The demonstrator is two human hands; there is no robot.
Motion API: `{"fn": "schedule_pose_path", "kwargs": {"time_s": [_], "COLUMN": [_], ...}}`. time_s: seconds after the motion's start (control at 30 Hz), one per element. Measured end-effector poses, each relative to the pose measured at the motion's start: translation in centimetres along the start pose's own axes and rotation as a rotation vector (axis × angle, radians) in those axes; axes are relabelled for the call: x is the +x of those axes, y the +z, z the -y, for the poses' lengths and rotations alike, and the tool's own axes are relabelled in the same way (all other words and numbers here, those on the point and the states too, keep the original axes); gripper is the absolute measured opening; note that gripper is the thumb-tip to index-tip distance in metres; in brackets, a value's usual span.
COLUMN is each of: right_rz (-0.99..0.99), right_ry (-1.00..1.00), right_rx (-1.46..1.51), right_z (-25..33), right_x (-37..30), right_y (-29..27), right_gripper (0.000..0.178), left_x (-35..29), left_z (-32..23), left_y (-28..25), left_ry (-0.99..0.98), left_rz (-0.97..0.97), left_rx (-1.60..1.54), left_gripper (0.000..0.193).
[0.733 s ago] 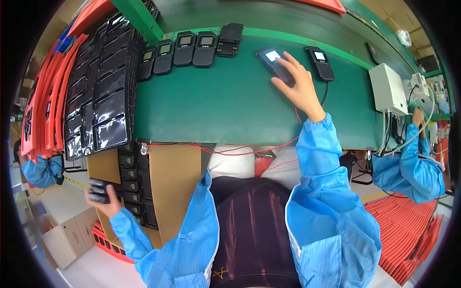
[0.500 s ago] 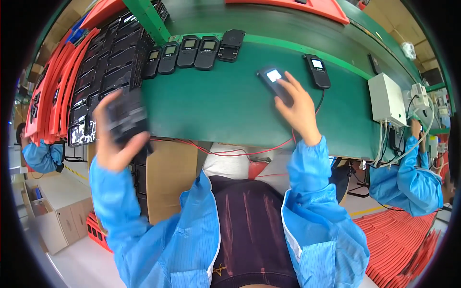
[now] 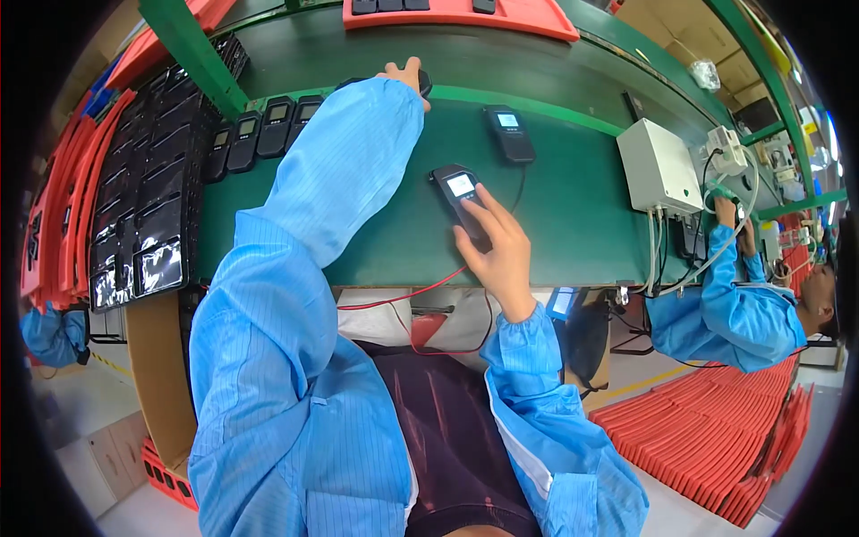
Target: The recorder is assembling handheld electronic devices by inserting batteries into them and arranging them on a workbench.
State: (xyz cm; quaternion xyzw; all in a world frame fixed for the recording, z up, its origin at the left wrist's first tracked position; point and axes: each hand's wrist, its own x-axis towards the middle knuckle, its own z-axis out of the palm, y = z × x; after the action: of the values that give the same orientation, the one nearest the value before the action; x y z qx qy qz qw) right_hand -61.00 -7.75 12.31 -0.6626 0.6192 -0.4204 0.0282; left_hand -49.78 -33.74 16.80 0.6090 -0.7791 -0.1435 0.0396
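My right hand (image 3: 501,259) has its thumb and fingers around the lower part of a black handheld meter (image 3: 458,183) with a lit white screen. That meter lies tilted on the green bench (image 3: 376,242). My left arm stretches across to the far side of the bench. There my left hand (image 3: 404,76) is closed on another black handheld meter (image 3: 426,85), mostly hidden by the fingers. A row of similar meters (image 3: 276,125) with unlit screens stands to its left, partly behind my sleeve. A second lit meter (image 3: 510,134) with a cable lies beyond the right hand.
Black plastic trays (image 3: 152,179) and red trays (image 3: 67,206) are stacked at the left. A white box (image 3: 658,166) with cables stands at the right, near a co-worker in blue (image 3: 725,313). Red wire (image 3: 403,297) hangs along the bench edge. A red tray (image 3: 465,20) lies at the back.
My left hand has carried its black meter from the near left to the far row. The right hand, then over the lit meter, now grips it nearer me. The view has shifted right.
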Motion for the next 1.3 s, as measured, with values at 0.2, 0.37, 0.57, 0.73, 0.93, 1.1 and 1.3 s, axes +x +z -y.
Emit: {"fn": "schedule_pose_path", "kwargs": {"time_s": [0.2,0.37,0.57,0.73,0.93,1.1,1.3], "right_rz": [0.017,0.011,0.013,0.014,-0.058,-0.194,-0.13], "right_ry": [-0.001,0.006,0.009,0.009,0.017,0.087,0.245], "right_rx": [0.001,-0.017,-0.079,-0.056,-0.08,-0.155,-0.26], "right_z": [0.0,0.3,0.3,0.8,0.3,-2.1,-5.6], "right_x": [0.1,0.3,0.5,0.5,0.8,1.9,9.3], "right_y": [-0.2,0.0,0.3,0.5,0.0,-0.8,-0.9], "right_gripper": [0.034,0.034,0.034,0.032,0.029,0.034,0.059], "left_x": [0.3,0.0,-2.1,0.1,-0.6,-1.1,0.5], "left_z": [2.6,2.1,-3.7,-2.7,-4.1,-7.2,-5.0], "left_y": [0.0,-1.7,1.7,3.2,1.8,2.6,6.5], "left_ry": [0.057,0.089,0.299,0.345,0.295,0.295,0.299], "left_rz": [-0.097,-0.315,-0.018,-0.219,-0.292,-0.145,-0.298], "left_rx": [-0.009,-0.078,0.145,0.22,0.001,-0.055,0.052], "left_gripper": [0.069,0.067,0.067,0.07,0.069,0.067,0.068]}}
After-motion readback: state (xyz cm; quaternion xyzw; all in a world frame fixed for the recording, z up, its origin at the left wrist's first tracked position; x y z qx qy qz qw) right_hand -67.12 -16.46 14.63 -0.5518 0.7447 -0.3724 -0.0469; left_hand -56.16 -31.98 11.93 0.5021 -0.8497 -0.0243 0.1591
